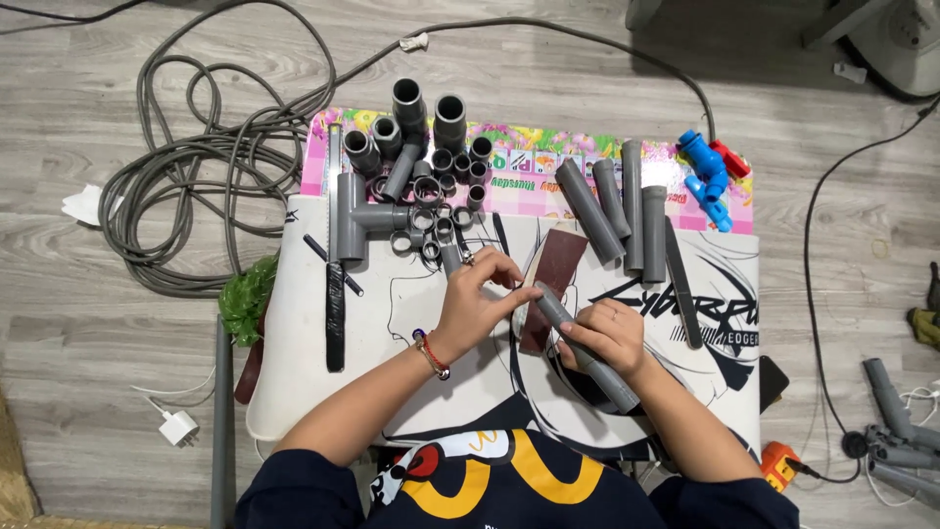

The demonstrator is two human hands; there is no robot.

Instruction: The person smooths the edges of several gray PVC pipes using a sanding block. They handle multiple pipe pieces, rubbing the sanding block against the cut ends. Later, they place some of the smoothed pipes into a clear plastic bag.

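My right hand (607, 338) grips a short grey plastic pipe (615, 380) that lies slanted, its upper end near the table's middle. My left hand (480, 299) rests just left of that end, its fingers pinching a pale strip at the pipe's tip. A reddish-brown sheet of sandpaper (554, 274) lies under and behind both hands. What exactly the left fingers pinch is partly hidden.
A heap of grey pipe fittings (421, 167) fills the table's far left. Several grey pipe lengths (622, 201) lie at the far right beside blue valves (707, 176). A black-handled saw (335, 284) lies left. Coiled grey cable (186, 167) is on the floor.
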